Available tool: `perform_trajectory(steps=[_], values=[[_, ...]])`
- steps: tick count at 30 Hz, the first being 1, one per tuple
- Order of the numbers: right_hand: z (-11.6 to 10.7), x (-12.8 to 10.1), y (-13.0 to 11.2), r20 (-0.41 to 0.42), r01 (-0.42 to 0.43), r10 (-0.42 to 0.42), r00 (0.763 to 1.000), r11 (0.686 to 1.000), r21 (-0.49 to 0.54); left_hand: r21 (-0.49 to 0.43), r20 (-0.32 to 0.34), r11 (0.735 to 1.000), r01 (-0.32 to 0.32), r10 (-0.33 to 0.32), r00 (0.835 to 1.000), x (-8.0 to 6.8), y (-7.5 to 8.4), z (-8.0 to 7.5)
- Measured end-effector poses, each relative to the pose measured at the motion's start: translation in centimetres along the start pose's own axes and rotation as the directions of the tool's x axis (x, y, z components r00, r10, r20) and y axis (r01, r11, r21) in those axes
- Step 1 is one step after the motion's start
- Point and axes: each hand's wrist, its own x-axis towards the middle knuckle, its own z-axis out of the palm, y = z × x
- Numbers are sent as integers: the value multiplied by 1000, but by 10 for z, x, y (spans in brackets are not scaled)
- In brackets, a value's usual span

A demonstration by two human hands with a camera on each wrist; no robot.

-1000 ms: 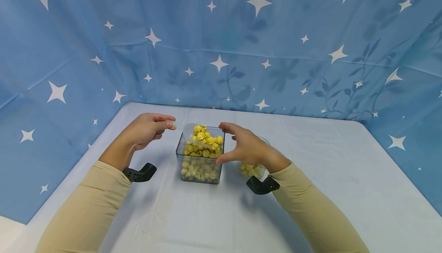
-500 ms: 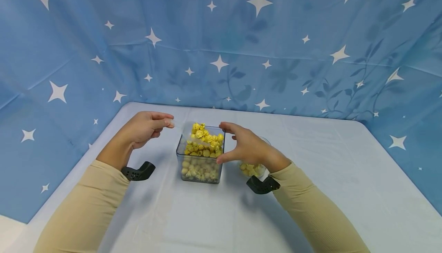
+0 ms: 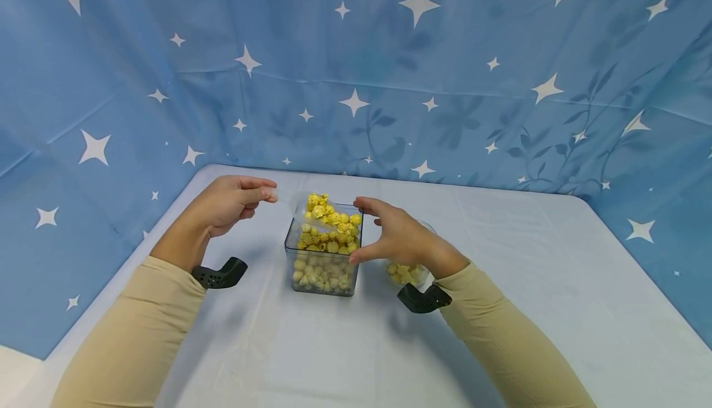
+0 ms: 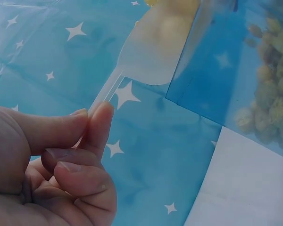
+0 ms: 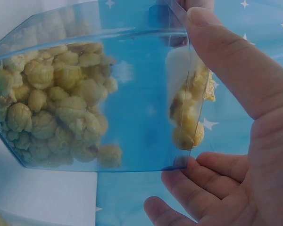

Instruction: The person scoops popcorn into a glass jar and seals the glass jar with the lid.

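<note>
Our left hand [image 3: 225, 207] pinches a clear scoop [image 3: 311, 213], now lifted slightly, popcorn [image 3: 328, 217] aboard. Our right hand's fingers [image 3: 369, 235] grip the clear box [image 3: 322, 272] at frame centre.

Starry blue backdrop [image 3: 423, 74]; pale tablecloth [image 3: 528, 284] — small popcorn bowl [image 3: 406, 272]

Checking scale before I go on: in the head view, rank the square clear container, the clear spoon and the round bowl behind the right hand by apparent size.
1. Square clear container.
2. Clear spoon.
3. Round bowl, unsure: the right hand hides most of it.
</note>
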Motion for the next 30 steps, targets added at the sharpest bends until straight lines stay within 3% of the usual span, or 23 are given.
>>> perform_trajectory(steps=[30], values=[[0, 0, 0, -2, -27, 27, 1000, 999, -20, -80, -12, 997, -6, 5, 1000, -4, 4, -6]])
